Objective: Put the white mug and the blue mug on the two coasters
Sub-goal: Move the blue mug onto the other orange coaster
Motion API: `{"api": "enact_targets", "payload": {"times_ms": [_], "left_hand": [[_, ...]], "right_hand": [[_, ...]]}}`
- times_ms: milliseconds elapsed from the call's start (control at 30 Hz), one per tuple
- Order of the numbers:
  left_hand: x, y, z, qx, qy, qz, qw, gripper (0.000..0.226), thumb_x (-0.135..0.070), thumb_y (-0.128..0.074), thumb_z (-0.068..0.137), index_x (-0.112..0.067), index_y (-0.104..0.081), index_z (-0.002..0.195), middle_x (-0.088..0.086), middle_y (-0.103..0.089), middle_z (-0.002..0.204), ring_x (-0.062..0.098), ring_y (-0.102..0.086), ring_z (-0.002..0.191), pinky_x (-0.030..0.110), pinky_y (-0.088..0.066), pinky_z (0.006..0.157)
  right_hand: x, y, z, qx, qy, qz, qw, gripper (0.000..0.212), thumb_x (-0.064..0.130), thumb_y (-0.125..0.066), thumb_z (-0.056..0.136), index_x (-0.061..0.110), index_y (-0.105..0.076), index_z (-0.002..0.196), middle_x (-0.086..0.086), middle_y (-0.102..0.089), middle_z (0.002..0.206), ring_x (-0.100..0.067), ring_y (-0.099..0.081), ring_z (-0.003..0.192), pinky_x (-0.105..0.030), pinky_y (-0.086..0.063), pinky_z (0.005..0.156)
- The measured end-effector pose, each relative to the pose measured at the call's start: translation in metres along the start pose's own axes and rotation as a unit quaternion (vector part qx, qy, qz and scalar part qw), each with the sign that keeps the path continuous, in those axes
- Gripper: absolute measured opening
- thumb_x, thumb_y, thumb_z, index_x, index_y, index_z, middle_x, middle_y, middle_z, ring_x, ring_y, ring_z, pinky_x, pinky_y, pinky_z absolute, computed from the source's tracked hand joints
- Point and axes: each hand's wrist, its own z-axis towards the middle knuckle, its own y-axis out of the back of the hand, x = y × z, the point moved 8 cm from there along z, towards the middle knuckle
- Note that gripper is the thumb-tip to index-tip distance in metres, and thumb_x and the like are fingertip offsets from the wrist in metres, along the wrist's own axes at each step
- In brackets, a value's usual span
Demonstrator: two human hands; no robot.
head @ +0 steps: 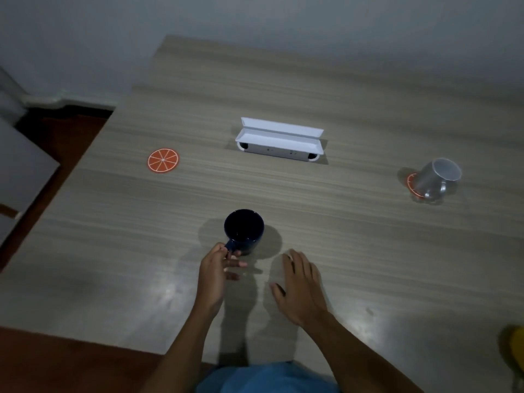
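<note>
Blue mug [244, 231] sits upright on the wood-grain table [354, 251] just ahead of the person; inside too dark to make out, cannot tell if anything's in it. White mug [436, 181] is far off at 3 o'clock, standing on an orange-slice coaster [411, 185] that's mostly hidden under it w/ only an arc of rim showing; its inside looks bare. 2nd orange-slice coaster [163, 160] lies bare at 10 o'clock from the blue mug, well apart. White open box [279, 140] w/ lid flipped back sits at 12 o'clock, interior not visible. Left hand [217, 275] is at the blue mug's handle, at its 7 o'clock, thumb and fingers pinching it. Right hand [299, 287] rests flat on the table, fingers spread, holding nothing, at 4 o'clock from the mug, near but apart. Yellow thing [514, 347] cut off at 4 o'clock edge, blurred.
</note>
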Motion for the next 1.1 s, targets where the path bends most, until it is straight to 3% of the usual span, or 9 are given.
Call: {"api": "enact_targets", "payload": {"times_ms": [233,367,500,667,900,1100], "left_hand": [[-0.036,0.072,0.063,-0.070,-0.020,0.005,0.997,0.032,-0.016,-0.033,0.099,-0.012,-0.063,0.090,0.000,-0.077,0.081,0.021,-0.072,0.072,0.025,-0.051,0.048],[-0.061,0.096,0.099,-0.104,-0.022,-0.015,0.994,0.034,-0.013,-0.032,0.100,-0.014,-0.061,0.084,0.005,-0.076,0.085,0.023,-0.072,0.073,0.027,-0.051,0.047],[-0.085,0.113,0.132,-0.129,-0.032,-0.036,0.991,0.037,-0.010,-0.029,0.101,-0.014,-0.058,0.079,0.005,-0.073,0.084,0.020,-0.071,0.068,0.025,-0.050,0.047],[-0.100,0.130,0.173,-0.151,-0.043,-0.066,0.985,0.036,-0.011,-0.028,0.102,-0.013,-0.049,0.073,0.007,-0.071,0.084,0.017,-0.071,0.067,0.026,-0.050,0.047],[-0.104,0.149,0.223,-0.190,-0.043,-0.112,0.974,0.032,-0.018,-0.032,0.098,-0.018,-0.045,0.068,0.009,-0.072,0.088,0.021,-0.070,0.072,0.023,-0.048,0.048],[-0.111,0.160,0.251,-0.214,-0.052,-0.129,0.967,0.031,-0.020,-0.033,0.094,-0.021,-0.044,0.065,-0.004,-0.073,0.070,0.013,-0.070,0.063,0.022,-0.046,0.046]], "right_hand": [[0.092,-0.005,0.075,-0.001,0.050,-0.019,0.999,0.088,0.067,-0.028,0.097,0.018,-0.006,0.166,-0.008,0.002,0.177,-0.030,0.007,0.163,-0.056,-0.003,0.130],[0.104,-0.018,0.095,-0.006,0.029,-0.022,0.999,0.091,0.074,-0.019,0.095,0.023,0.003,0.166,-0.005,0.013,0.176,-0.030,0.014,0.162,-0.061,0.004,0.129],[0.099,-0.028,0.097,-0.039,0.020,-0.027,0.999,0.090,0.076,-0.016,0.094,0.024,-0.002,0.166,-0.003,0.007,0.176,-0.028,0.009,0.162,-0.060,0.000,0.129],[0.093,-0.034,0.104,-0.071,0.006,-0.016,0.997,0.086,0.076,-0.027,0.093,0.027,-0.019,0.164,0.001,-0.014,0.176,-0.025,-0.008,0.163,-0.060,-0.011,0.129],[0.090,-0.037,0.104,-0.076,-0.002,-0.018,0.997,0.082,0.070,-0.037,0.094,0.028,-0.023,0.163,0.004,-0.017,0.175,-0.022,-0.011,0.163,-0.059,-0.013,0.129],[0.088,-0.041,0.106,-0.070,-0.009,-0.016,0.997,0.081,0.070,-0.036,0.094,0.031,-0.022,0.164,0.007,-0.015,0.175,-0.019,-0.007,0.164,-0.058,-0.013,0.129]]}}
